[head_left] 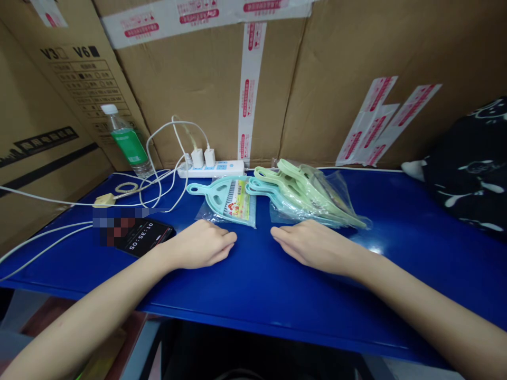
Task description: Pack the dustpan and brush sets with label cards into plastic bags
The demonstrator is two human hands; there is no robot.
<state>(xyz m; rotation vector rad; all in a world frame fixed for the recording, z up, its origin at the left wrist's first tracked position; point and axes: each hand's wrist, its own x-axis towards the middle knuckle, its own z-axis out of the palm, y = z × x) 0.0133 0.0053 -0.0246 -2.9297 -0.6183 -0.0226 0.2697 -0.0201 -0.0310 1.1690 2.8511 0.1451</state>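
My left hand (204, 244) rests on the blue table (253, 290), its fingers curled into a loose fist with nothing in them. Just beyond it lies a light blue dustpan (217, 196) in a clear plastic bag, with dark bristles and a colourful label card showing. My right hand (315, 245) is also closed and empty on the table, a short gap from the left. Past its knuckles are several bagged dustpans in a pile, green ones (312, 187) overlapping light blue ones (263, 188). How far the right hand touches their plastic I cannot tell.
A power strip (232, 169) with plugged-in chargers stands against the cardboard wall (198, 95). White cables loop beside a green-labelled bottle (129, 145). A phone (148, 237) displaying a timer lies near my left forearm. Black patterned fabric (467, 169) sits at the far right.
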